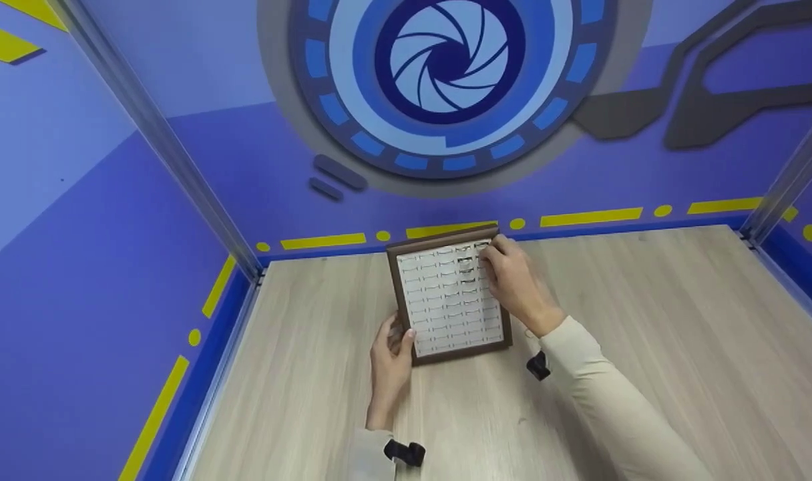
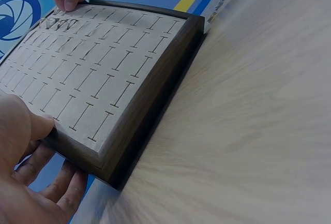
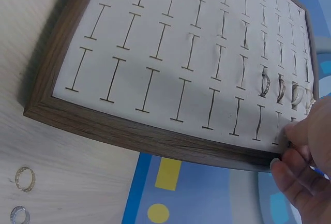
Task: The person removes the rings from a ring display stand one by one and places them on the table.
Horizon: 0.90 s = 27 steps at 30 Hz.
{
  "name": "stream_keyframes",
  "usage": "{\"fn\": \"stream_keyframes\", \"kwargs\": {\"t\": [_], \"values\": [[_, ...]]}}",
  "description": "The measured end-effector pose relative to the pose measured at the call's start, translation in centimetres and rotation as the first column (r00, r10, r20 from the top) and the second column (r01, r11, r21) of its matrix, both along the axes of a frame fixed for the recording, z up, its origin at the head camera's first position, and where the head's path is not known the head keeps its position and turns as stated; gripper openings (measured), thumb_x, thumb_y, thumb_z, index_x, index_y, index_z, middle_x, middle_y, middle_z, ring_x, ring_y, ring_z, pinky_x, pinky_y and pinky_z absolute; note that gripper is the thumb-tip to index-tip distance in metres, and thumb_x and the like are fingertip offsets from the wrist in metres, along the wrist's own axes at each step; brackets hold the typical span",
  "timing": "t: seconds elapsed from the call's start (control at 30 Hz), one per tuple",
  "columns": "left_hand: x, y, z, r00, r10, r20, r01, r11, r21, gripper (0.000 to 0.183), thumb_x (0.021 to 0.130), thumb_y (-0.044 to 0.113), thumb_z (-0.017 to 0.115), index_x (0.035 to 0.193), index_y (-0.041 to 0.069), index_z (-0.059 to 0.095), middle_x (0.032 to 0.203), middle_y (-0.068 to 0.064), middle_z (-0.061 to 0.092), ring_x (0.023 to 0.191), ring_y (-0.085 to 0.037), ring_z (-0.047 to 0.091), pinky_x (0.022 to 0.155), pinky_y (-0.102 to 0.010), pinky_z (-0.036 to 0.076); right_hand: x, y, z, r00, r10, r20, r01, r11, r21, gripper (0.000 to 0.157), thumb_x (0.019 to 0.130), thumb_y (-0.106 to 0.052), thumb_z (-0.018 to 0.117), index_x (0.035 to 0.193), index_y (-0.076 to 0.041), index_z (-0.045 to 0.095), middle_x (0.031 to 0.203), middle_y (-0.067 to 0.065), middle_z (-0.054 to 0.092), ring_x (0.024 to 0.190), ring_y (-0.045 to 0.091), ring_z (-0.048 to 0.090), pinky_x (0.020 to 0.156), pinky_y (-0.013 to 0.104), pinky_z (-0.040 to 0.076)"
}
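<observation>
A ring display tray with a brown wooden frame and a white slotted pad is tilted up near the back wall. My left hand grips its lower left edge, thumb on the front and fingers behind. At the upper right corner, my right hand pinches at a slot with thumb and fingertips. The ring there is mostly hidden by the fingers. Several metal rings sit in the slots beside this hand. In the right wrist view, a gold-toned ring and a silver ring lie loose on the table.
The tray stands on a pale wood-grain table. Behind it rises a blue patterned wall with yellow marks. A metal corner post stands at the left. Black straps are on the wrists.
</observation>
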<state>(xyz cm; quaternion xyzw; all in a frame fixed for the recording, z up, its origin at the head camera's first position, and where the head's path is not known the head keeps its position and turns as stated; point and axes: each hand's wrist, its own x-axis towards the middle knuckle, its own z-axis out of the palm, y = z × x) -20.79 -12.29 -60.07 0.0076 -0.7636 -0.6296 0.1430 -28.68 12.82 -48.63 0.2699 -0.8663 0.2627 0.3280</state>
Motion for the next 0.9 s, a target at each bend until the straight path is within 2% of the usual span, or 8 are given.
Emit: {"fn": "stream_keyframes", "kwargs": {"t": [0.47,0.77,0.9], "values": [[-0.1,0.0,0.0,1.0,-0.003,0.015,0.003,1.0,0.001,0.047,0.104,0.004,0.065,0.15,0.001,0.054,0.137,-0.024,0.067,0.127,-0.04,0.067,0.11,-0.047,0.058,0.6,0.3,0.7,0.992,-0.007,0.124,0.004,1.0,0.03,0.01,0.097,0.011,0.066,0.099,0.005,0.073,0.092,0.013,0.059,0.08,0.029,0.058,0.071,0.04,0.056],[-0.1,-0.1,-0.1,1.0,-0.008,0.01,0.008,1.0,-0.03,0.048,0.106,0.007,0.065,0.151,-0.001,0.052,0.139,-0.024,0.066,0.127,-0.038,0.067,0.107,-0.045,0.059,0.5,0.8,0.5,0.997,0.059,0.043,-0.058,0.998,-0.024,0.013,0.092,0.017,0.069,0.094,0.004,0.071,0.091,0.014,0.06,0.08,0.029,0.062,0.069,0.04,0.058],[-0.1,-0.1,0.0,1.0,0.0,0.016,0.001,1.0,-0.03,0.048,0.106,0.008,0.066,0.151,0.0,0.053,0.139,-0.025,0.066,0.128,-0.038,0.067,0.108,-0.046,0.059,0.5,1.1,0.4,0.995,0.093,0.035,-0.091,0.995,-0.047,0.014,0.092,0.018,0.07,0.094,0.004,0.071,0.093,0.013,0.062,0.083,0.029,0.066,0.073,0.04,0.061]]}}
